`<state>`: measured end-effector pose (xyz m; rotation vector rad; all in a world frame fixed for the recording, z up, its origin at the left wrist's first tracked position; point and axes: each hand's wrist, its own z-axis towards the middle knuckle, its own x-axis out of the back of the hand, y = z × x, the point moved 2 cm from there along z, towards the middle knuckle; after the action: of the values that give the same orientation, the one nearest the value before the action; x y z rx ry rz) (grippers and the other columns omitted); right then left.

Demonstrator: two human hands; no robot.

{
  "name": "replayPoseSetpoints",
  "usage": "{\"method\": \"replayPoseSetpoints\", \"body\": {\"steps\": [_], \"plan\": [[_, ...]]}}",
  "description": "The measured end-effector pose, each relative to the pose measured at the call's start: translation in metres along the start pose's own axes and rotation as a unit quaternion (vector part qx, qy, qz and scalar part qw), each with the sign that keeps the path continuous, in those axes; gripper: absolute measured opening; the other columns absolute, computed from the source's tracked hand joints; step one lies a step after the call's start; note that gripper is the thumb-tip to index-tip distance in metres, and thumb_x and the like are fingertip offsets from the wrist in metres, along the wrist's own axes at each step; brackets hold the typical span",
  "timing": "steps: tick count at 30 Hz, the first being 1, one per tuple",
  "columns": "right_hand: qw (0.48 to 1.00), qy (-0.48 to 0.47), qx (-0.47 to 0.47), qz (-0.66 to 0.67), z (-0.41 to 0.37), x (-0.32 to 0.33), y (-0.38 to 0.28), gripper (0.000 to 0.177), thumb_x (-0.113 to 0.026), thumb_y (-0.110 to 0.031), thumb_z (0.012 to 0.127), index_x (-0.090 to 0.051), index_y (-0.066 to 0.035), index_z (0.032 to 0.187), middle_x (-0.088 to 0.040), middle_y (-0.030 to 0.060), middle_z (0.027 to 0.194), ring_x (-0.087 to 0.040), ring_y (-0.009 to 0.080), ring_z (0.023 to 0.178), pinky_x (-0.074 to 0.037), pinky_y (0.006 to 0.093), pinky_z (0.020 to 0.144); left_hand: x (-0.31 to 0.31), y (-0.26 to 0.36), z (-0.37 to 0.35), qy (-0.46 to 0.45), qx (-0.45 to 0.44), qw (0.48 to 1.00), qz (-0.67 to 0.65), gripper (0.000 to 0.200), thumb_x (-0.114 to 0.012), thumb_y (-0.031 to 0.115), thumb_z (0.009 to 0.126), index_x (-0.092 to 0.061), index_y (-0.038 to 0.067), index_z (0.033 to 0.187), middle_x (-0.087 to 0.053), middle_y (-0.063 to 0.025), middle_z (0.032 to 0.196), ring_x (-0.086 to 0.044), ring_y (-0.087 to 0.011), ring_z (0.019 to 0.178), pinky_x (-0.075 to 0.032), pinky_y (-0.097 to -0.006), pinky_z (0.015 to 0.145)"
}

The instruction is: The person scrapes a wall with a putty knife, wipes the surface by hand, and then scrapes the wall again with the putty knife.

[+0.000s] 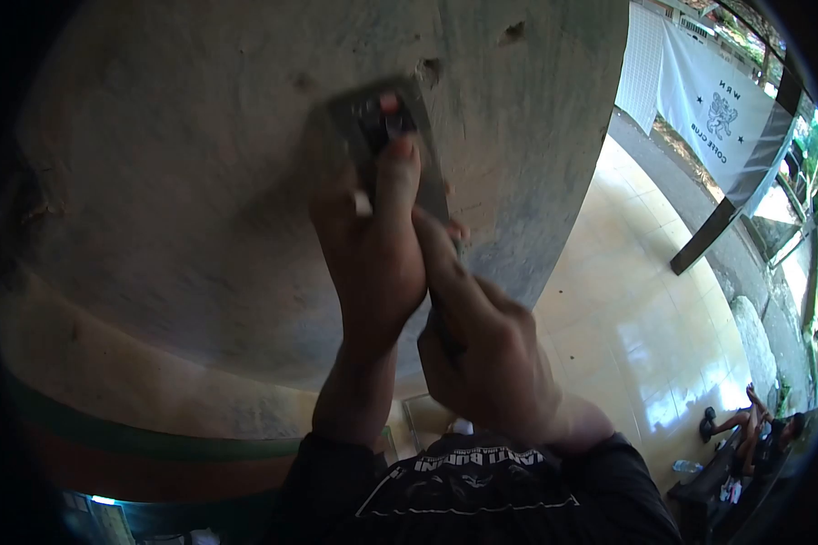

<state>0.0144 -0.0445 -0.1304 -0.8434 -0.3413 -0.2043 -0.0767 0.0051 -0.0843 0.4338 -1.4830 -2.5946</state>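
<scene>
A flat, roughly rectangular grey hand tool is against or very close to a worn grey wall surface. Its dark middle carries a small reddish spot, and blur hides its exact kind. My left hand grips it, thumb stretched along its dark middle and fingers around its edges. Just below and to the right, my right hand is closed around the tool's lower end, forefinger pointing up along it. The two hands touch, and much of that lower end is hidden by them.
Small holes pit the upper wall. To the right are a shiny tiled floor, a dark post and a white banner. A person sits at lower right near a plastic bottle.
</scene>
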Motion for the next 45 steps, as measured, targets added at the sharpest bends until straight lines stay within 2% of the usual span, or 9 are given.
{"method": "replayPoseSetpoints", "body": {"steps": [7, 13, 16, 27, 30, 33, 43, 44, 45], "plan": [[1.000, -0.012, -0.021, 0.002, -0.021, -0.008, 0.021, 0.071, -0.051, 0.002, 0.074, -0.033, -0.014, 0.141, -0.052, 0.0253, 0.069, -0.060, 0.0394, 0.058, -0.052, 0.0482, 0.056, 0.009, -0.039, -0.018, -0.040, 0.035, 0.998, -0.018, 0.033, -0.052, 0.029, 0.090, -0.059, -0.002, 0.082, -0.057, -0.0061, 0.062, -0.052, -0.0098, 0.042, -0.043, -0.0209, 0.038], [0.998, -0.037, -0.054, -0.027, -0.011, -0.006, 0.019, 0.072, -0.052, 0.004, 0.071, -0.033, -0.008, 0.140, -0.058, 0.0299, 0.095, -0.060, 0.0373, 0.062, -0.053, 0.0473, 0.057, 0.005, -0.036, -0.012, 0.006, 0.062, 0.998, -0.031, 0.030, -0.055, 0.028, 0.090, -0.060, -0.001, 0.083, -0.056, -0.0044, 0.061, -0.053, -0.0101, 0.044, -0.044, -0.0211, 0.039], [1.000, 0.004, -0.003, -0.009, -0.019, -0.021, 0.029, 0.073, -0.050, 0.004, 0.070, -0.035, -0.014, 0.140, -0.053, 0.0248, 0.072, -0.059, 0.0394, 0.059, -0.051, 0.0483, 0.054, 0.016, -0.051, -0.013, -0.036, 0.048, 0.998, -0.019, 0.030, -0.056, 0.028, 0.090, -0.060, -0.001, 0.082, -0.056, -0.0041, 0.061, -0.054, -0.0097, 0.044, -0.044, -0.0208, 0.039], [1.000, 0.013, -0.003, -0.004, -0.010, -0.011, 0.037, 0.072, -0.050, 0.004, 0.072, -0.034, -0.014, 0.140, -0.053, 0.0219, 0.070, -0.060, 0.0394, 0.060, -0.050, 0.0489, 0.054, 0.003, -0.052, -0.004, -0.011, 0.073, 0.997, -0.025, 0.032, -0.055, 0.028, 0.090, -0.060, -0.001, 0.077, -0.055, -0.0037, 0.059, -0.053, -0.0093, 0.041, -0.043, -0.0219, 0.037], [0.996, -0.032, -0.085, -0.011, 0.001, -0.004, 0.033, 0.063, -0.049, 0.011, 0.072, -0.042, 0.001, 0.133, -0.061, 0.0301, 0.090, -0.062, 0.0445, 0.090, -0.052, 0.0440, 0.075, -0.002, -0.047, 0.006, -0.040, 0.013, 0.999, -0.030, 0.031, -0.056, 0.027, 0.090, -0.058, 0.000, 0.075, -0.054, -0.0023, 0.056, -0.051, -0.0095, 0.038, -0.044, -0.0211, 0.036], [0.998, -0.023, -0.054, -0.006, -0.021, -0.012, 0.045, 0.068, -0.050, 0.004, 0.075, -0.035, -0.010, 0.139, -0.053, 0.0229, 0.071, -0.060, 0.0407, 0.059, -0.050, 0.0480, 0.054, 0.004, -0.062, -0.013, -0.008, 0.062, 0.998, -0.015, 0.031, -0.056, 0.027, 0.090, -0.058, 0.000, 0.073, -0.055, -0.0025, 0.057, -0.051, -0.0091, 0.038, -0.045, -0.0215, 0.036], [1.000, -0.017, -0.020, -0.016, -0.012, -0.007, 0.041, 0.069, -0.050, 0.005, 0.072, -0.038, -0.011, 0.138, -0.056, 0.0233, 0.074, -0.059, 0.0368, 0.059, -0.052, 0.0476, 0.059, 0.000, -0.058, -0.008, -0.001, 0.041, 0.998, -0.056, 0.028, -0.057, 0.026, 0.089, -0.061, -0.001, 0.085, -0.053, -0.0013, 0.058, -0.051, -0.0079, 0.041, -0.045, -0.0204, 0.036], [0.996, -0.053, -0.070, -0.028, -0.012, -0.004, 0.038, 0.065, -0.049, 0.011, 0.071, -0.042, -0.004, 0.135, -0.062, 0.0297, 0.088, -0.063, 0.0438, 0.085, -0.052, 0.0413, 0.070, 0.001, -0.058, -0.004, -0.027, 0.024, 0.998, -0.057, 0.029, -0.056, 0.027, 0.089, -0.061, -0.001, 0.084, -0.053, -0.0016, 0.059, -0.050, -0.0079, 0.040, -0.045, -0.0202, 0.036], [0.996, -0.050, -0.071, -0.029, -0.005, -0.001, 0.036, 0.065, -0.049, 0.011, 0.071, -0.042, -0.004, 0.135, -0.062, 0.0297, 0.088, -0.063, 0.0438, 0.085, -0.052, 0.0413, 0.070, -0.002, -0.058, 0.000, -0.030, 0.024, 0.998, -0.057, 0.029, -0.056, 0.027, 0.089, -0.061, -0.001, 0.084, -0.053, -0.0016, 0.059, -0.050, -0.0079, 0.040, -0.045, -0.0202, 0.036]]}}
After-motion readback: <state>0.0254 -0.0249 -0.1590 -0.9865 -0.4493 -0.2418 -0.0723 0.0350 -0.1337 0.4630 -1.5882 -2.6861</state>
